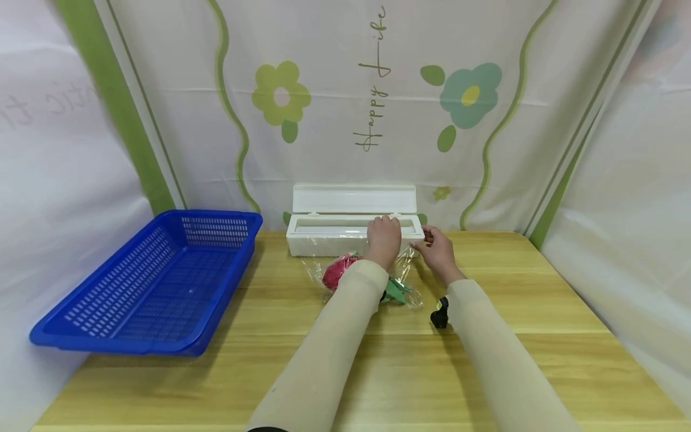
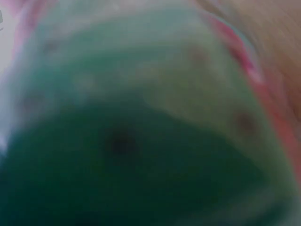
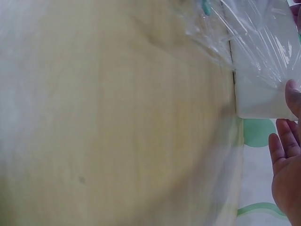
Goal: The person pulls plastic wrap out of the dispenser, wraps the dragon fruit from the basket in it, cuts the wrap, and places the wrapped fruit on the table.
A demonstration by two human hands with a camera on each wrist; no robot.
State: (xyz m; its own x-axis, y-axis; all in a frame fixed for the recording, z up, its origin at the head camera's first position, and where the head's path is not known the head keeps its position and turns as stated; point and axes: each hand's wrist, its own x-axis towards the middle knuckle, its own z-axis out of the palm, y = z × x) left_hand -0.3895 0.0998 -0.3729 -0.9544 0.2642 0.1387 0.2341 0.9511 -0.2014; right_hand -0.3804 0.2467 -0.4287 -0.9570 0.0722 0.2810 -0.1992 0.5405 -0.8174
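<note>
Two hands (image 1: 384, 239) (image 1: 437, 253) at box (image 1: 329, 247), basket (image 1: 227, 297) — head only

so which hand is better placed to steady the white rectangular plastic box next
Probably the right hand: it is at the right end of the white box, thumb at its front, while the left hand covers part of the opening.

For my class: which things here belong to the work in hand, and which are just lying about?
Seemingly in use:
white box, open
clear film, over its front
red flower, in front of it

Seemingly just lying about:
blue basket, off left
</note>
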